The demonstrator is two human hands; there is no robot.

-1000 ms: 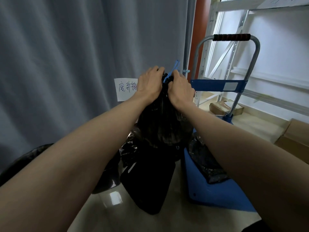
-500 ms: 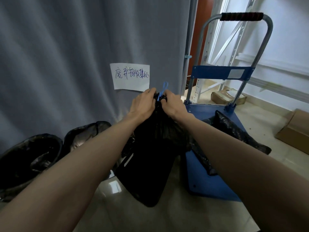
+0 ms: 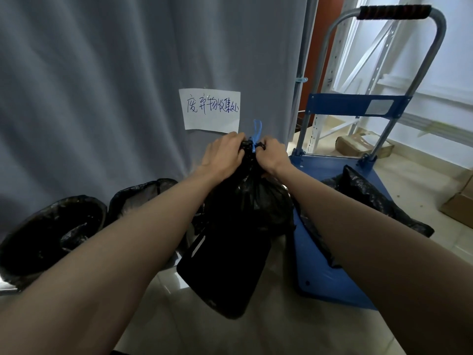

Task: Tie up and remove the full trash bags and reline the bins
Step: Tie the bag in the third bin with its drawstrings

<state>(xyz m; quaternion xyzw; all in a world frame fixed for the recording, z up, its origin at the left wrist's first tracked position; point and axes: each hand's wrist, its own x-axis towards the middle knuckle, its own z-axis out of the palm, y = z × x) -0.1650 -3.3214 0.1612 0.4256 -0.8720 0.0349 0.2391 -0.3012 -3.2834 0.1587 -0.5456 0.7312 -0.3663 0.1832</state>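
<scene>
A full black trash bag [image 3: 245, 206] stands in a black bin [image 3: 225, 275] on the floor in front of me. Its neck is gathered at the top, and a blue drawstring [image 3: 256, 135] sticks up from it. My left hand [image 3: 225, 155] grips the bag's neck on the left. My right hand [image 3: 272, 156] pinches the neck and the drawstring on the right. Both hands touch at the knot. Two bins lined with black bags stand to the left: one at the far left [image 3: 51, 231], one behind my left forearm [image 3: 138, 198].
A blue platform trolley [image 3: 332, 265] with a tall metal handle [image 3: 394, 8] stands at the right, with a black bag [image 3: 371, 198] lying on its deck. A grey curtain with a paper label [image 3: 210, 111] hangs behind. Cardboard boxes [image 3: 460, 201] sit at the far right.
My hands and the bag's neck have come down from higher up, and my view has tilted down. The lined bins at the left have come into sight. Both hands keep their grip.
</scene>
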